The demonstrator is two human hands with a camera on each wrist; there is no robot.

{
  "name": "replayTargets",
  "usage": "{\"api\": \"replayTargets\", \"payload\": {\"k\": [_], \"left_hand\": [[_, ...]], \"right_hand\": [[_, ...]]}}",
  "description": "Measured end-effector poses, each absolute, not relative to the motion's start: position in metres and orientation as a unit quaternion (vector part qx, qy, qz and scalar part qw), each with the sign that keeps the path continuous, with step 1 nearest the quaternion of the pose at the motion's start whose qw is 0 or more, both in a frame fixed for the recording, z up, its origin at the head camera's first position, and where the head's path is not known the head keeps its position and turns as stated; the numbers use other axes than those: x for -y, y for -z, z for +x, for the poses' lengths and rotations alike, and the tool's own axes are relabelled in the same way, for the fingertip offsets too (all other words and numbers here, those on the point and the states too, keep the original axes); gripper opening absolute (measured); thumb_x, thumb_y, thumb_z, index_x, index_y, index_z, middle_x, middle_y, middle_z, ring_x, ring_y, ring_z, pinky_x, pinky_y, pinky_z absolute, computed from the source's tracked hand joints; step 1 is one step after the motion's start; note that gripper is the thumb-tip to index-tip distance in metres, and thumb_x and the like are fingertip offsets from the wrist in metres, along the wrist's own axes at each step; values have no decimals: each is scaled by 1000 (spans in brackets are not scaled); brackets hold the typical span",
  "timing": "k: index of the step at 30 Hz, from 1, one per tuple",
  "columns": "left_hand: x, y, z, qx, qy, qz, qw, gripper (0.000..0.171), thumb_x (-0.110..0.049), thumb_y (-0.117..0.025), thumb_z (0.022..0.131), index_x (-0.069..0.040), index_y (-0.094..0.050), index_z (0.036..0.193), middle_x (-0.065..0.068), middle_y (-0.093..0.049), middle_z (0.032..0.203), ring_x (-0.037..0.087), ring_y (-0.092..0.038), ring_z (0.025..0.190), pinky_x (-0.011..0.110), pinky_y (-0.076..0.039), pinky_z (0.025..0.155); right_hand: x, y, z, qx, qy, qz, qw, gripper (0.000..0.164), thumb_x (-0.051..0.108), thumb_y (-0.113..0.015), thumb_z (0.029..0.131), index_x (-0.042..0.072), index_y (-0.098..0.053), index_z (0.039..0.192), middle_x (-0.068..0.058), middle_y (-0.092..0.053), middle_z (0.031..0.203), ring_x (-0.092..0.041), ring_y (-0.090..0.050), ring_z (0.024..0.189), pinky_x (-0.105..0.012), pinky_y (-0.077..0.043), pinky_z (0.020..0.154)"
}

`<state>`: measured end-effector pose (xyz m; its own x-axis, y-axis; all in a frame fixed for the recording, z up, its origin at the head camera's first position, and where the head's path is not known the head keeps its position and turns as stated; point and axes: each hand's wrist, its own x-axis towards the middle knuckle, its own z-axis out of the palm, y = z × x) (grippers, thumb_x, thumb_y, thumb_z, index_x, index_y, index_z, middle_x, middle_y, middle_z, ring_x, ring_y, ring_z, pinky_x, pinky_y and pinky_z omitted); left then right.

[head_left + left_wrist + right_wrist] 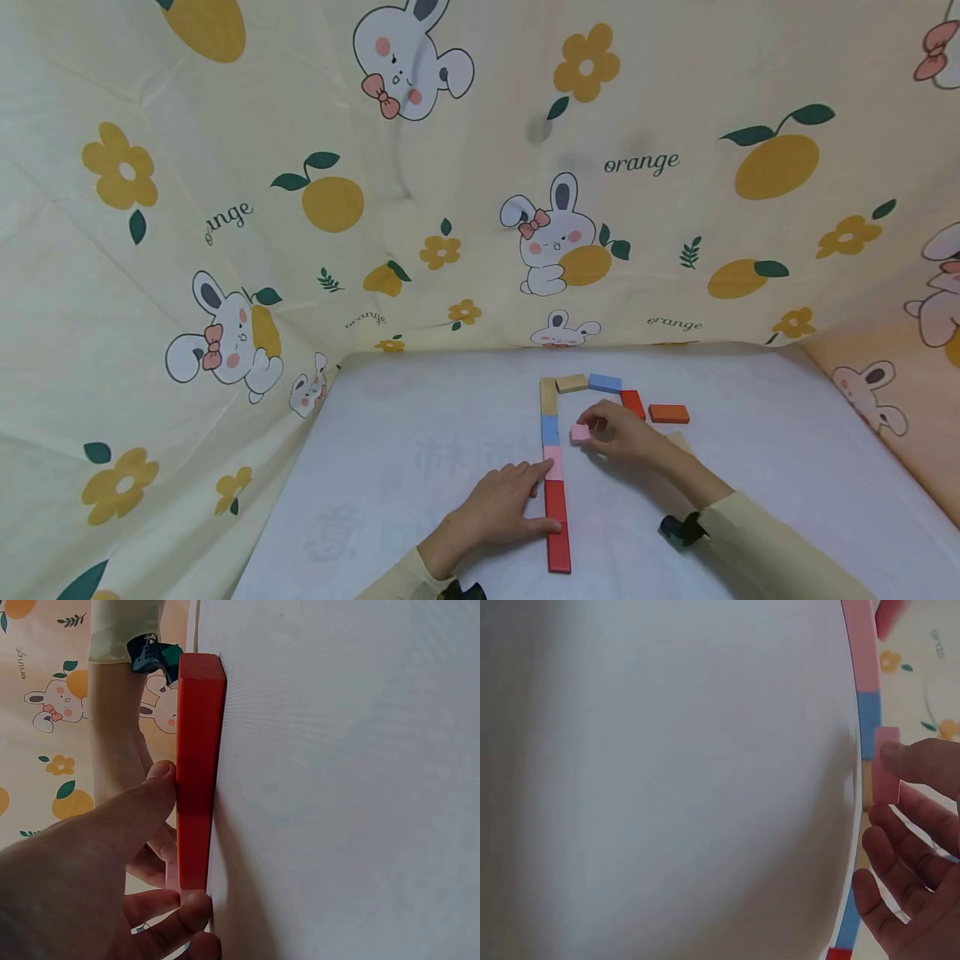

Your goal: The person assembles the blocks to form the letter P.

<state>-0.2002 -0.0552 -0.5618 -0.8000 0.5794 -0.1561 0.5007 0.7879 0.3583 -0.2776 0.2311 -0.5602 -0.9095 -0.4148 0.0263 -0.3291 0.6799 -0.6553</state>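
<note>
A row of flat wooden blocks runs up the table: red blocks [556, 502], a pink block [553, 467], a blue block [551, 430] and a tan block [549, 397]. My left hand [504, 505] rests beside the row, index fingertip at the pink block and thumb against a red block [201, 772]. Inside the corner of the row, my right hand [618, 435] pinches another pink block [886, 769] between thumb and fingers. The far side continues with a tan block [572, 384], a blue block [604, 383] and a red block [633, 404].
An orange-red block [669, 414] lies apart at the right. Partly hidden behind my right forearm is a pale tan block [679, 442]. Printed cloth [480, 142] hangs behind the white table [375, 467].
</note>
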Motion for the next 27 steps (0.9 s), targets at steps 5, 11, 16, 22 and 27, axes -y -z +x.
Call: {"api": "replayTargets", "payload": {"k": [5,11,16,22,27], "left_hand": [[55,560,-199,-936,-153,290,129,92,-72,-75,89,-31,-43,165,-17,-54,100,1,-48,91,30,-46,83],[56,559,-199,-935,-155,291,128,92,-71,-75,89,-31,-43,165,-16,-54,99,1,-48,90,30,-46,82],[56,559,-199,-935,-156,293,126,92,-71,-76,88,-31,-42,165,-17,-55,100,1,-48,91,30,-47,82],[57,559,-199,-934,-159,293,126,92,-71,-76,88,-31,-43,165,-16,-54,99,0,-47,90,28,-45,80],[57,560,-200,-934,-160,293,125,93,-71,-76,88,-31,-43,165,-16,-53,98,1,-47,89,27,-44,78]], "right_hand": [[-221,561,-278,-915,342,-200,75,34,20,-87,91,15,-73,121,4,-66,110,-17,-59,102,-33,-56,90],[-214,560,-280,-917,334,-203,79,33,18,-87,91,14,-73,120,3,-65,106,-16,-58,99,-33,-56,89],[-212,561,-281,-922,322,-201,82,34,19,-88,91,15,-73,120,4,-65,105,-15,-58,97,-33,-55,88],[-210,564,-284,-923,318,-198,86,34,20,-89,90,17,-73,119,5,-64,104,-15,-58,97,-34,-56,89],[-208,563,-283,-923,319,-196,91,33,19,-89,90,16,-73,119,5,-64,104,-15,-58,97,-34,-56,89]]}}
